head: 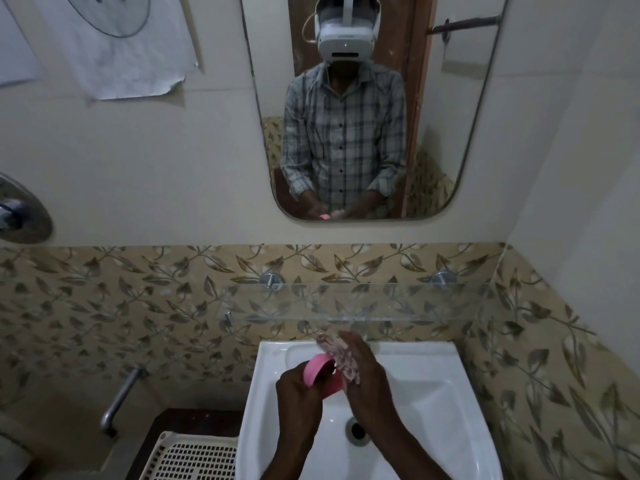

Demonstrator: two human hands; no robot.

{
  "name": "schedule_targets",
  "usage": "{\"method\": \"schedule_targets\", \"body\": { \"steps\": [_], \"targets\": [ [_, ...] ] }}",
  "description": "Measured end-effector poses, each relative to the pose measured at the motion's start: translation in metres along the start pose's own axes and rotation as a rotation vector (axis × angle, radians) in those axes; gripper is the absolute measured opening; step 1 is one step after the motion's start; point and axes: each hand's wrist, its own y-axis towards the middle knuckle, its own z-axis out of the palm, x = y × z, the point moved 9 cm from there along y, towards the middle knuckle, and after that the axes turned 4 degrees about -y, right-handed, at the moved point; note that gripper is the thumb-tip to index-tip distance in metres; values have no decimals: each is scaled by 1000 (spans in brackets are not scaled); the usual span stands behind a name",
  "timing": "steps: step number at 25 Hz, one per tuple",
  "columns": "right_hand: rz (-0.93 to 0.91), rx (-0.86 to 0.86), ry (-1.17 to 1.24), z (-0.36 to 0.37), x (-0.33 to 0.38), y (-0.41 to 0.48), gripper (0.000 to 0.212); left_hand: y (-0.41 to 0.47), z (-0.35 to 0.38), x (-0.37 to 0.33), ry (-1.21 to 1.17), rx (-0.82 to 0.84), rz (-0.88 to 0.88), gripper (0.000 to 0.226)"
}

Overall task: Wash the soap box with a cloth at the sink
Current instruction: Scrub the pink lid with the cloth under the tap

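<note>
Pink oval plastic soap box [320, 374] is clamped in the left hand [298, 393] above the white ceramic sink [433, 393]; the right hand [367, 379] presses a patterned cloth [341, 356] against it. Scrubbing under way; rinsing likely follows.

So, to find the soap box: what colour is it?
Pink, seen in the head view: soap box.

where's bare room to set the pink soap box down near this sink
The long clear glass shelf under the mirror looks bare. The white ceramic sink is open right of the drain. It is crowded at centre, where left hand holds the pink plastic soap box and right hand the patterned cloth.
</note>
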Motion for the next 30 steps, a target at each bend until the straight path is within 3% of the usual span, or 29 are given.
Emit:
{"method": "schedule_targets", "body": {
  "steps": [1, 2, 5, 6, 8, 10, 12, 14, 17, 19, 22, 24, 27, 30],
  "targets": [
    [111, 4, -13, -3, -14, 3, 60, 1, -11, -10, 21, -27, 46, 13],
    [89, 57, -56, 0, -9, 2, 57, 2, -12, -13, 59, -8, 83, 13],
    [-277, 181, -171, 31, 44, -13, 57, 4, -3, -6, 140, 16, 81, 31],
    [-293, 169, -148, 31, 44, -11, 56, 4, -5, -6, 127, -1, 73, 31],
    [2, 47, -7, 6, 13, 6, 42, 9, -12, -11, 0, -34, 68, 14],
    [320, 64, 125, 1, -33, 10, 25, 8, -16, -18, -53, -63, 109, 17],
    [415, 99, 268, 8, -55, 2, 32, 10, -11, -27, -66, -50, 128, 24],
    [427, 7, 341, 0, -59, 3, 36, 14, 1, -31, -46, 52, 104, 39],
    [432, -64, 243, -15, -64, 15, 30, 20, 15, -31, 171, 232, 56, 41],
    [385, -73, 131, -23, -58, 24, 33, 22, 21, -29, 310, 307, 27, 33],
    [218, -92, -140, -25, -38, 28, 39, 30, 29, -37, 514, 227, 75, 24],
    [64, -61, -260, -11, -12, 23, 43, 33, 30, -40, 491, 162, 91, 15],
    [-303, -53, -401, 0, 25, 11, 42, 34, 30, -30, 374, 193, 5, 13],
    [-124, -116, -227, -11, 12, 12, 50, 33, 19, -35, 371, 103, 88, 14]
  ]
}}
